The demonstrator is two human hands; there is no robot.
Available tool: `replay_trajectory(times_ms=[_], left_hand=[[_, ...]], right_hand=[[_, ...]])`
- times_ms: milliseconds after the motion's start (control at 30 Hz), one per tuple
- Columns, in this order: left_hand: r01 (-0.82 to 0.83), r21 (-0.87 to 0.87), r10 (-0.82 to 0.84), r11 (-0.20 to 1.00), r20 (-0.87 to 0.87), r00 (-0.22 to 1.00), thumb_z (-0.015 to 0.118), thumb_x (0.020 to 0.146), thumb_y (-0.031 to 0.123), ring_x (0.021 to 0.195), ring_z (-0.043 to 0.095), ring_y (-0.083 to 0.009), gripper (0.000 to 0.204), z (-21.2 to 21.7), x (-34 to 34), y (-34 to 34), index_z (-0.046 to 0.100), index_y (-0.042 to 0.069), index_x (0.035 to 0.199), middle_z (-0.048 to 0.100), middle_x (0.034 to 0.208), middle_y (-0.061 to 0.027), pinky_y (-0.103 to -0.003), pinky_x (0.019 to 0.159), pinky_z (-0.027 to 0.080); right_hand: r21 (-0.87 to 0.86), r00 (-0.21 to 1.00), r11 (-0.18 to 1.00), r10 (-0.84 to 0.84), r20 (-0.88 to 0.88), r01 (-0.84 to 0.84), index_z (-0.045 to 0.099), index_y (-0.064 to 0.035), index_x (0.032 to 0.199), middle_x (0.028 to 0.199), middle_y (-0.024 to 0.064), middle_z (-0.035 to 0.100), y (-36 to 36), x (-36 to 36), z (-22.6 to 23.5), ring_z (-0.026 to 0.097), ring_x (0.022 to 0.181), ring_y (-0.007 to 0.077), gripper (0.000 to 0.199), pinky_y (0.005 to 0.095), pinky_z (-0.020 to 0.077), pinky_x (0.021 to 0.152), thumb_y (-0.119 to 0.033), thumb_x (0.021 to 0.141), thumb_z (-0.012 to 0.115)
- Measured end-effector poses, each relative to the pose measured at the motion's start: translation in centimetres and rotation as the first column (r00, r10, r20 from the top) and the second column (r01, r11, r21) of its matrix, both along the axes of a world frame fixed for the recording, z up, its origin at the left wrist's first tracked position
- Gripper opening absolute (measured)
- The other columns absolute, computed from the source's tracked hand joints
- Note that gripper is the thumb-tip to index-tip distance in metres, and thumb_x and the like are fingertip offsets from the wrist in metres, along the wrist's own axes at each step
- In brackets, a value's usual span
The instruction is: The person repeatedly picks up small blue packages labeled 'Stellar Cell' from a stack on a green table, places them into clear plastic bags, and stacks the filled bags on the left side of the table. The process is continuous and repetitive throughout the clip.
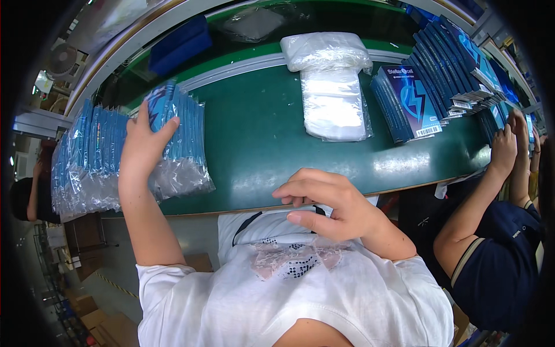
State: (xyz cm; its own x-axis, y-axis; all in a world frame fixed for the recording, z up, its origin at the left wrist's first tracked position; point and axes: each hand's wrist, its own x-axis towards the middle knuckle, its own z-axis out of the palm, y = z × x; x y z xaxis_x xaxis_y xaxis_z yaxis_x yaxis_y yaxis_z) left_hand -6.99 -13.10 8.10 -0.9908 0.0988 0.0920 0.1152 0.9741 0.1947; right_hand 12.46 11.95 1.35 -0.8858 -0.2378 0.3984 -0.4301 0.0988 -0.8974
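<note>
The green surface [248,139] spreads beneath the left grip [155,118] and reaches well to its right. Around that grip, on both sides, sits the long row of bagged blue boxes [98,141], pressed side by side, their long axes running roughly away from the body and the slack ends of their clear bags toward it. Far to the right of the left grip, beyond the right one, bare boxes [411,104] lean together in stacks; a co-worker's hand [504,149] is beside their far end. Between these and the row, ahead of the right grip [284,203], lies a flat pile of clear bags [332,101], its long axis also pointing away (whether anything is inside them, I cannot tell). Smallest is the single blue box [156,107] at the left grip, between spread thumb and fingers; whether they pinch it cannot be told. The left hand is plainly the nearer to it; the right hovers in front of the chest, thumb and fingers apart, holding nothing.
</note>
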Motion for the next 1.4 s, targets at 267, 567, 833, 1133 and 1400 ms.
replay_trajectory(times_ms=[267, 567, 833, 1133, 1400], left_hand=[[0.002, 0.133, -0.014, 0.991, 0.087, 0.996, 0.067, 0.075, 0.05, 0.125, 0.043, -0.0405, 0.092, 1.2, -0.3, 0.4, 0.031, -0.001, 0.141, 0.035, 0.138, -0.0314, -0.041, 0.103, 0.035], [0.725, 0.254, -0.611, 0.64, -0.403, 0.681, 0.063, 0.086, 0.023, 0.127, 0.042, -0.0338, 0.044, -1.1, 5.7, 8.7, 0.054, 0.0, 0.122, 0.049, 0.132, -0.0185, -0.042, 0.106, 0.031], [0.925, 0.103, -0.896, 0.365, -0.233, 0.379, 0.059, 0.079, -0.001, 0.105, 0.055, -0.0284, 0.027, -10.5, 4.2, 15.7, 0.065, 0.006, 0.104, 0.061, 0.115, -0.0068, -0.042, 0.09, 0.043], [0.852, 0.376, -0.824, 0.365, -0.296, 0.484, 0.059, 0.079, -0.003, 0.087, 0.057, -0.0289, 0.02, -10.1, 4.3, 15.9, 0.064, 0.002, 0.098, 0.057, 0.089, -0.0113, -0.037, 0.075, 0.048], [0.794, 0.529, -0.769, 0.3, -0.358, 0.53, 0.062, 0.082, -0.001, 0.078, 0.061, -0.0244, 0.013, -9.5, 4.7, 15.4, 0.064, -0.002, 0.094, 0.059, 0.092, -0.0116, -0.032, 0.069, 0.048]], right_hand=[[0.147, 0.931, 0.926, -0.324, -0.166, 0.349, 0.065, 0.0042, 0.096, 0.083, 0.0121, 0.063, 4.5, -0.4, 2.2, 0.061, 0.072, 0.0196, 0.018, 0.0279, 0.0483, 0.065, -0.001, 0.08, 0.063], [0.587, 0.479, 0.14, -0.738, -0.475, 0.797, 0.052, 0.0072, 0.123, 0.13, 0.0209, 0.051, 15.8, -3.0, 2.0, 0.048, 0.121, 0.0309, 0.057, 0.0345, 0.0371, 0.101, -0.026, 0.081, 0.069], [0.684, 0.488, 0.024, -0.719, -0.495, 0.729, 0.061, -0.0048, 0.121, 0.129, 0.0303, 0.048, 12.7, -2.2, 0.5, 0.045, 0.121, 0.0427, 0.049, 0.0422, 0.0356, 0.102, -0.023, 0.076, 0.069], [0.379, 0.469, 0.347, -0.831, -0.3, 0.858, 0.059, -0.0124, 0.122, 0.108, 0.0167, 0.054, 9.5, 0.0, 2.8, 0.053, 0.1, 0.0294, 0.061, 0.0375, 0.0443, 0.085, -0.023, 0.065, 0.077], [-0.721, 0.838, 0.589, 0.128, 0.53, 0.366, 0.036, 0.0016, 0.137, 0.103, 0.0119, 0.058, 6.0, 0.8, -1.9, 0.058, 0.076, 0.01, 0.056, 0.0189, 0.0474, 0.058, -0.023, 0.091, 0.057]])
